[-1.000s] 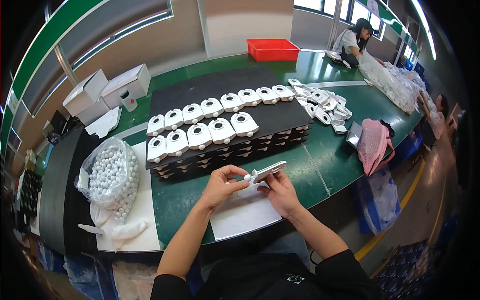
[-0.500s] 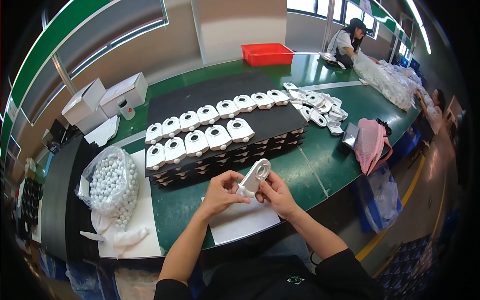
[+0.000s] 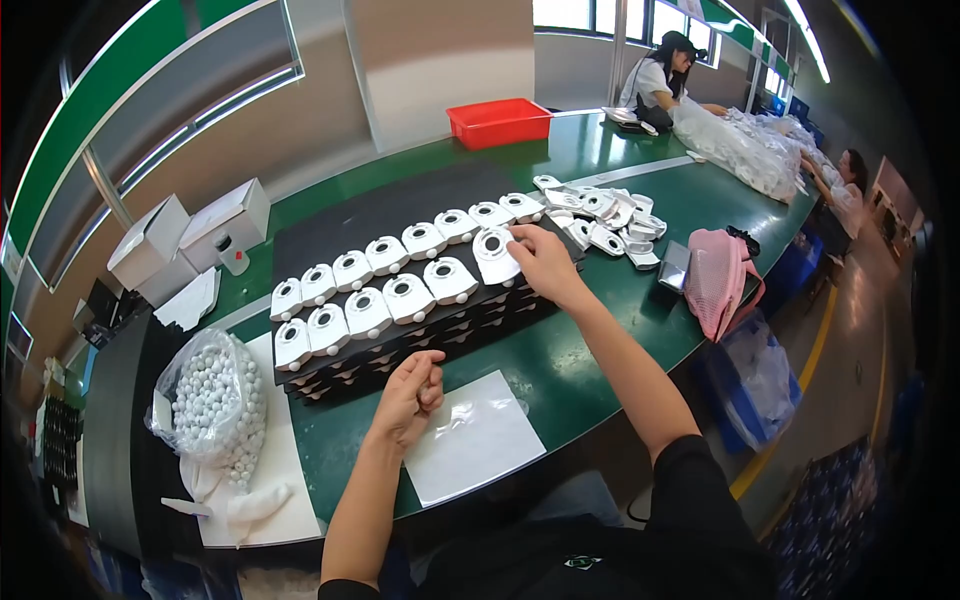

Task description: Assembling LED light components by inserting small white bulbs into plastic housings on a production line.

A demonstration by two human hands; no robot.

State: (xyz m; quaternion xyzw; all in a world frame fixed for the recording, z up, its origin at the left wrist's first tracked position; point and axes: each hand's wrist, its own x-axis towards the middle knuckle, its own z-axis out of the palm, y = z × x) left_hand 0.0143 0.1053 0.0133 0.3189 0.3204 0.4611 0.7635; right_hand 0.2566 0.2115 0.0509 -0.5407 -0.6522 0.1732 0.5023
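My right hand [image 3: 545, 262] grips the edge of a white plastic housing [image 3: 492, 268] with a round hole. The housing is at the right end of the front row, over the black foam board [image 3: 390, 203]. Its neighbour in that row is another white housing [image 3: 448, 280] with a small white ball at its lower edge. My left hand [image 3: 408, 400] is held closed near the front of the stack, above a white sheet [image 3: 475, 440]. Its fingers are curled in, and whatever they may hold is hidden. Two rows of such housings lie on the board.
A clear bag of white balls [image 3: 215, 395] stands at left. Loose white housings [image 3: 605, 215] are heaped right of the stack. Beyond are a red bin [image 3: 500, 124], a pink mesh bag [image 3: 716, 280] and white boxes [image 3: 225, 222]. A co-worker [image 3: 655, 85] sits at the far end.
My right hand has carried the white housing forward from over the sheet to the front row's end. My left hand has let go of it and moved slightly left, fingers curled.
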